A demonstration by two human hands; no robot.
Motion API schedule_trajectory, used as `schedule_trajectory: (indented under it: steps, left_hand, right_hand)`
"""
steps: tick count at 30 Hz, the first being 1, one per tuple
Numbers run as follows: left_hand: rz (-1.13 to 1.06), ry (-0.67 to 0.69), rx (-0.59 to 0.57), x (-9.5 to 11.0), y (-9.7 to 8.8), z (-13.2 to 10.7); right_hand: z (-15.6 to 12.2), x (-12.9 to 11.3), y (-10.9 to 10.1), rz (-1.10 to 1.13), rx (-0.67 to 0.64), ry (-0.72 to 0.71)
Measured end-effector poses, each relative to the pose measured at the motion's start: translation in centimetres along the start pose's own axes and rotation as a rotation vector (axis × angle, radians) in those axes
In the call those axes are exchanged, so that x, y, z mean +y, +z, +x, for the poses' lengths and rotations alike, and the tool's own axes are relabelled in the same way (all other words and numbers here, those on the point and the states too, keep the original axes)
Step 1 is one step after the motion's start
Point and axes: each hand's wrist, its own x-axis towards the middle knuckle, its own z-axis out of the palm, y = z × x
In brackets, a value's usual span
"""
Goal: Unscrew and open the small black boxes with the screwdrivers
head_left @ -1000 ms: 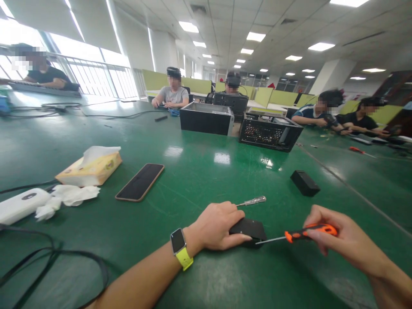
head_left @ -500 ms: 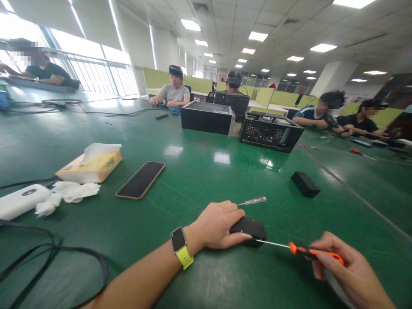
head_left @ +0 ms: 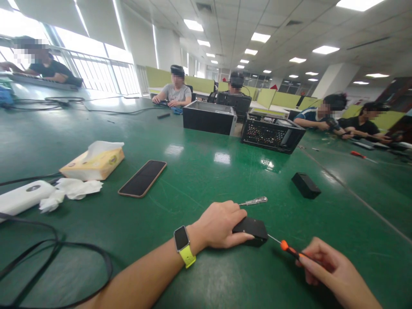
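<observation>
My left hand rests on a small flat black box on the green table, fingers curled over its near end and holding it down. A smartwatch with a yellow-green strap is on that wrist. My right hand grips an orange-handled screwdriver; its thin metal tip reaches the right edge of the black box. A short silver tool lies just beyond my left hand.
A phone lies face up at the left, beside a tissue box, crumpled tissues and a white device. Black cable loops at bottom left. A second small black box sits at the right. Two computer cases stand farther back; several people sit around.
My right hand has dropped lower and nearer to me with the screwdriver, tilting it so the tip points up-left at the box edge. My left hand has stayed on the box.
</observation>
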Motion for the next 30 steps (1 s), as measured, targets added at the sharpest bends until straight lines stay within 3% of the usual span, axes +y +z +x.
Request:
schedule_trajectory:
  steps: [3, 6, 11, 22, 30]
  left_hand:
    - [0.015, 0.002, -0.008, 0.1, -0.1, 0.0]
    - [0.034, 0.000, -0.020, 0.2, -0.1, 0.0]
    - [0.070, 0.011, -0.018, 0.4, 0.1, 0.0]
    - [0.051, -0.031, -0.032, 0.8, 0.2, -0.2]
    - [0.058, -0.030, -0.040, 0.8, 0.5, -0.1]
  right_hand:
    - [0.9, -2.4, 0.2, -0.204, -0.245, -0.054]
    - [2.2, -4.7, 0.9, -0.415, -0.306, -0.202]
    - [2.7, -4.9, 2.4, -0.620, -0.259, -0.207]
    - [1.0, -1.7, 2.2, -0.448, -0.209, -0.145]
    - [-1.3, 0.1, 4.4, -0.727, 0.081, -0.222]
